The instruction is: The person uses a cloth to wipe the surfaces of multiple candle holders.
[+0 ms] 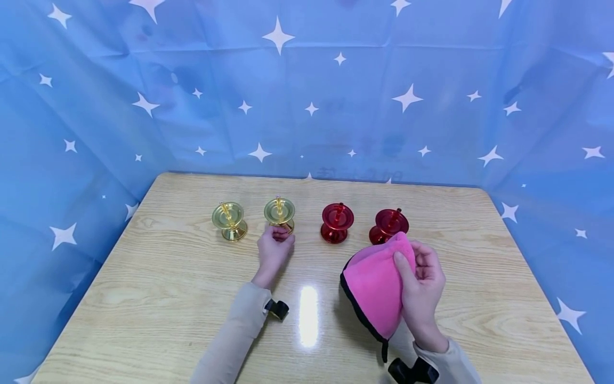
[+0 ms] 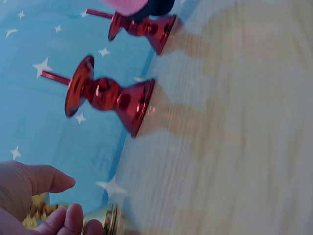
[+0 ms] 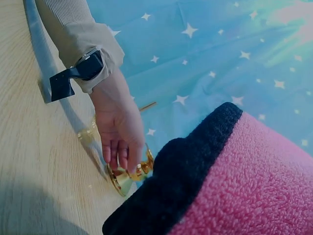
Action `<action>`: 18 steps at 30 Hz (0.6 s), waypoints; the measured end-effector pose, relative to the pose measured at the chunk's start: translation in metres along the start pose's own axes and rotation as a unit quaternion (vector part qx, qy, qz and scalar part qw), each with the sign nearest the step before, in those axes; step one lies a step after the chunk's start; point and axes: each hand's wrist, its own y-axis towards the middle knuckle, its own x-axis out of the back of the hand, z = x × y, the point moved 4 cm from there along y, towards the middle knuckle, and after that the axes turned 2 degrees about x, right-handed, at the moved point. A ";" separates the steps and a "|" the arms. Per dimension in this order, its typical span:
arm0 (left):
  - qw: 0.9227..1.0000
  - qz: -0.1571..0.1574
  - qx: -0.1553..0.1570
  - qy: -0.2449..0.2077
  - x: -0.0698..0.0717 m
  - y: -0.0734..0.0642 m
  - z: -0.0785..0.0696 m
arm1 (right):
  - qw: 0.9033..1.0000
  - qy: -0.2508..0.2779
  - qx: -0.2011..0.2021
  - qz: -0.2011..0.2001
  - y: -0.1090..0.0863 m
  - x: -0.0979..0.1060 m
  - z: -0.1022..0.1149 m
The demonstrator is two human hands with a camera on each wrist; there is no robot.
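Observation:
My left hand [image 1: 274, 250] is at the foot of the inner gold candle holder [image 1: 280, 211]. Its thumb and fingers stand apart beside the metal in the left wrist view, where the holder is mostly hidden behind them. The holder stands upright on the table. My right hand [image 1: 424, 280] pinches a pink towel [image 1: 371, 290] with black edging and a small black loop, thumb in front. The towel hangs down in a folded peak, overlapping the foot of the outer red candle holder [image 1: 390, 220] in the head view. In the right wrist view it fills the lower right.
Another gold candle holder [image 1: 229, 218] stands left of my left hand. Between the hands, farther back, is the inner red candle holder [image 1: 337, 217]. All stand in a row on the wooden table [image 1: 144, 298]. A blue curtain with white stars [image 1: 307, 80] hangs behind the back edge.

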 end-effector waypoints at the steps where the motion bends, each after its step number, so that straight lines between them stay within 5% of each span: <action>1: 1.000 -0.005 0.002 0.001 0.002 0.002 0.001 | 1.000 0.004 -0.003 -0.001 0.001 0.000 -0.001; 7: 1.000 -0.019 0.007 0.005 0.013 0.013 0.005 | 1.000 0.005 -0.022 0.002 0.006 0.000 -0.003; 18: 0.998 0.003 -0.005 0.058 0.017 0.026 0.007 | 0.996 -0.061 -0.065 0.015 0.016 -0.002 -0.004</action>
